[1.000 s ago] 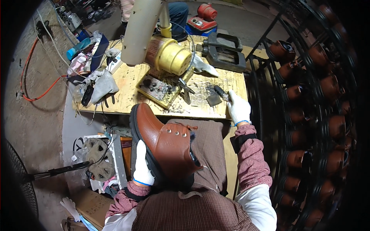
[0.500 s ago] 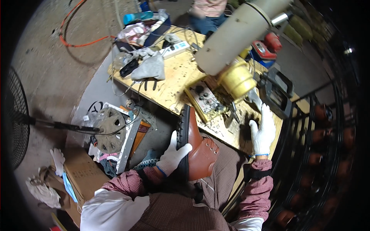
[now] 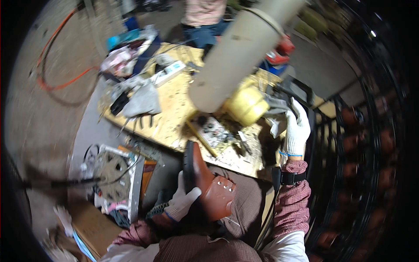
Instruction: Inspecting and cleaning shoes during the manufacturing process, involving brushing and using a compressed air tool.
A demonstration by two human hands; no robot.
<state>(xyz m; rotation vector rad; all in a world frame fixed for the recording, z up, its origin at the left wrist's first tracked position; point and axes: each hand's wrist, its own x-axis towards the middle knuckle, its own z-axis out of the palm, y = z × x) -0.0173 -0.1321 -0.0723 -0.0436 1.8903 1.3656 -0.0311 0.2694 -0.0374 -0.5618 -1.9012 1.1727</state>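
Right now the left hand, in a white glove, is closed around a brown leather boot that rests on the person's lap, sole turned to the left. The right hand, also gloved, reaches up and away from the lap to the far edge of the bench. Its fingers lie flat and spread on a grey cloth or a dark frame there; the picture is too blurry to tell if it grips anything.

Only one hand holds the boot. If that hand loosens, the boot could slide off the lap and drop to the floor by the cardboard box below the left hand.

Just beside the right hand sit a yellow round tool and a big pale pipe. A quick pull could bump them.

Between the two hands, the bench edge is crowded with a small tray of bits. A sleeve could sweep them off.
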